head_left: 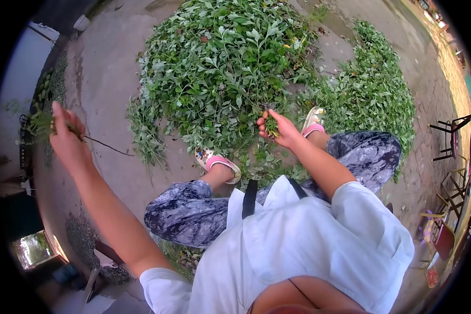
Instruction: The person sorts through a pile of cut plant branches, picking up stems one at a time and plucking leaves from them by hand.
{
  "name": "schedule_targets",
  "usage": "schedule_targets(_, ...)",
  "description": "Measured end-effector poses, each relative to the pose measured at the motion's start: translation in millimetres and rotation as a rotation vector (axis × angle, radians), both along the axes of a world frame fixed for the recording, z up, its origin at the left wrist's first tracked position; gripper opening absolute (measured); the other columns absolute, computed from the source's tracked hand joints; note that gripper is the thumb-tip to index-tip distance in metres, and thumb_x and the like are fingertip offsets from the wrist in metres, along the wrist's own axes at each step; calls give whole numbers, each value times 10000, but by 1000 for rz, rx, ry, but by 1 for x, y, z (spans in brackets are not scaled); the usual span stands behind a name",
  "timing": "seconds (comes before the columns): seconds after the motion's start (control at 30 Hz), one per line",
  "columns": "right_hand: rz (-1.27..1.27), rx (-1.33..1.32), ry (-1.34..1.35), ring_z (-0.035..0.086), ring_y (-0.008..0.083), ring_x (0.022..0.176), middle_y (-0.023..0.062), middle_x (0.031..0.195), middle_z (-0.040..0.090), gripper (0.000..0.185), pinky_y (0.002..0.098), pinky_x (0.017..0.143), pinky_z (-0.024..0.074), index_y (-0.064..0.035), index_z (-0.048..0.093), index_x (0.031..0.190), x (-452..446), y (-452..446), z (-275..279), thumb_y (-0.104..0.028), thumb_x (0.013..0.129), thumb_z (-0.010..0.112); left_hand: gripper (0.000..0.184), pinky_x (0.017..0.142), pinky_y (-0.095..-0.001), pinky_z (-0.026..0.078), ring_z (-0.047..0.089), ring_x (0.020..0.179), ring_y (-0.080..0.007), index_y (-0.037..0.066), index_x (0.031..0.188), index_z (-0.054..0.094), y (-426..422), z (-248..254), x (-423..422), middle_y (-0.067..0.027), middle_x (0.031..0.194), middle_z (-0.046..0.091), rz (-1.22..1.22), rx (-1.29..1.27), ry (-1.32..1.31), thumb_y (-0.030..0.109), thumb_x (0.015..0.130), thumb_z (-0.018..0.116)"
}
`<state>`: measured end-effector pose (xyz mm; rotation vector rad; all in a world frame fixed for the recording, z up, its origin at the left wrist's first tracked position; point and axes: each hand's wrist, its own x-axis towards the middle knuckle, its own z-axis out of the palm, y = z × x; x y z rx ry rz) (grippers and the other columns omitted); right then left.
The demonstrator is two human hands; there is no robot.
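My left hand (68,131) is raised out to the left, closed around a leafy sprig (39,123). Feathery green leaves stick out on its far left side, blurred, and a thin dark stem (110,147) trails out to the right. In front of my body, my right hand (280,129) is closed on a small bunch of leaves (271,125), some of them yellowish. That hand hovers at the near edge of a large heap of cut leafy greens (220,68). Its fingers partly hide the bunch.
A second, flatter pile of greens (374,89) lies to the right. My feet in patterned clogs (220,162) are set apart at the heap's near edge, with loose leaves between them. Dark chairs (450,136) stand at the far right. A white container (81,23) is at the upper left.
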<state>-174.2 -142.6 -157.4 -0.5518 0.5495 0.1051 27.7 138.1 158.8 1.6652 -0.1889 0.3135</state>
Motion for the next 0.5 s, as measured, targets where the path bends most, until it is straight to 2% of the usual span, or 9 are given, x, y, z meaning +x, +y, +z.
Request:
schedule_targets(0.03, 0, -1, -7, 572, 212, 830, 121, 998, 550, 284, 336, 605, 515, -76, 478, 917, 10, 5, 18, -317, 908, 326, 343, 431, -215, 192, 282, 467, -40, 114, 576, 415, -9, -30, -2, 58, 523, 344, -22, 198, 61, 312, 814, 562)
schedule_targets(0.07, -8, 127, -78, 568, 220, 849, 126, 998, 547, 296, 344, 639, 516, -68, 472, 943, 19, 9, 36, -312, 913, 309, 308, 442, -204, 209, 293, 484, -36, 102, 602, 471, -27, -53, -12, 65, 534, 383, -137, 432, 152, 311, 798, 586)
schedule_targets(0.13, -21, 255, -153, 564, 227, 869, 130, 999, 545, 309, 352, 673, 517, -59, 467, 970, 30, 16, 58, -308, 918, 291, 265, 544, -259, 379, 463, 579, -120, 2, 748, 581, -63, -97, -43, -46, 654, 543, -417, 695, 209, 264, 776, 604)
schedule_targets(0.17, -52, 271, -176, 559, 231, 886, 131, 999, 546, 316, 359, 699, 511, -54, 464, 984, 32, 19, 66, -307, 919, 286, 245, 621, -305, 418, 542, 658, -205, -10, 825, 598, -77, -112, -61, -97, 756, 578, -550, 685, 205, 224, 756, 610)
schedule_targets(0.23, -86, 285, -197, 555, 234, 903, 132, 999, 547, 324, 366, 725, 506, -50, 461, 999, 33, 25, 70, -306, 920, 280, 211, 622, -336, 432, 563, 709, -291, 29, 847, 615, -96, -140, -88, -117, 827, 581, -703, 768, 217, 197, 720, 620)
schedule_targets(0.27, -123, 259, -176, 552, 239, 906, 129, 999, 548, 319, 372, 752, 493, -50, 465, 993, 34, 27, 70, -301, 919, 284, 220, 627, -350, 438, 569, 727, -295, 44, 835, 618, -104, -156, -101, -111, 819, 588, -713, 754, 223, 217, 700, 633)
schedule_targets(0.3, -161, 234, -155, 550, 244, 908, 127, 999, 549, 314, 379, 780, 481, -50, 470, 987, 35, 29, 70, -297, 919, 288, 201, 579, -279, 434, 550, 590, -164, 42, 818, 617, -113, -161, -114, -97, 689, 608, -696, 708, 170, 193, 695, 669)
schedule_targets(0.33, -163, 235, -155, 550, 244, 908, 127, 999, 549, 314, 379, 780, 481, -50, 470, 987, 36, 31, 71, -297, 919, 288, 253, 624, -308, 458, 598, 669, -230, 45, 853, 612, -119, -163, -123, -116, 750, 620, -699, 715, 241, 211, 675, 681)
schedule_targets(0.5, -253, 313, -159, 550, 232, 898, 104, 962, 564, 275, 368, 809, 450, -59, 496, 931, 37, 37, 77, -291, 904, 350, 388, 657, -370, 466, 585, 771, -333, 43, 977, 538, -134, -177, -135, -168, 878, 602, -636, 845, 142, 219, 662, 679)
